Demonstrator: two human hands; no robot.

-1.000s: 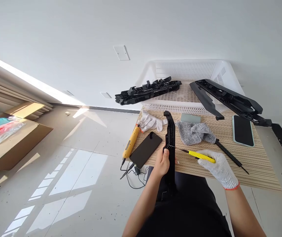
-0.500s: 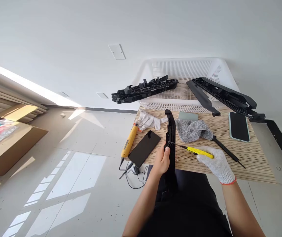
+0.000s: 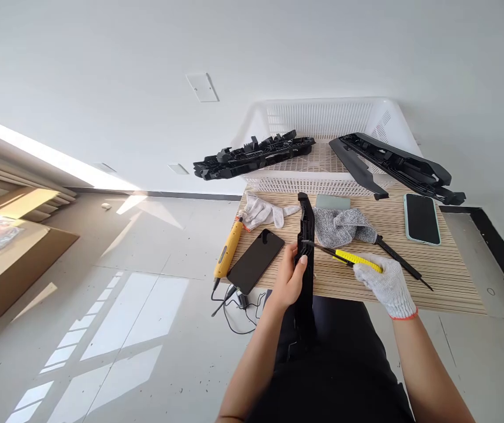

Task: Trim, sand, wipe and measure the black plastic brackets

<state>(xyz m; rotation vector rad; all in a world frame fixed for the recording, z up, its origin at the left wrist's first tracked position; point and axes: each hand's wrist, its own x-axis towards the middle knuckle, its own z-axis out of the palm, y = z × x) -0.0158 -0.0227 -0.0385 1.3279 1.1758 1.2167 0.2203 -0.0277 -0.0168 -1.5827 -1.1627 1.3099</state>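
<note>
My bare left hand (image 3: 291,282) is wrapped around a long, narrow black plastic trim part (image 3: 307,302), which stands lengthwise over the table's near edge and my lap. My right hand (image 3: 386,283), in a white knit glove with an orange cuff, grips a yellow-handled utility knife (image 3: 358,260). Its dark, slim blade points left, and the tip meets the trim part just above my left thumb. Right behind the blade lies a crumpled grey cloth (image 3: 342,228). A white glove (image 3: 264,212) rests left of the trim part.
A white plastic basket (image 3: 322,183) at the wall carries black molded parts (image 3: 256,155) and black trim panels (image 3: 397,164). On the wooden table (image 3: 446,282) are a yellow corded tool (image 3: 229,249), a black phone (image 3: 256,261), a pale-cased phone (image 3: 422,219) and a thin black tool (image 3: 404,264).
The knife's tip has moved up along the trim part, and its blade lies at a slightly different angle. My left hand still holds the part. The whole view has shifted slightly.
</note>
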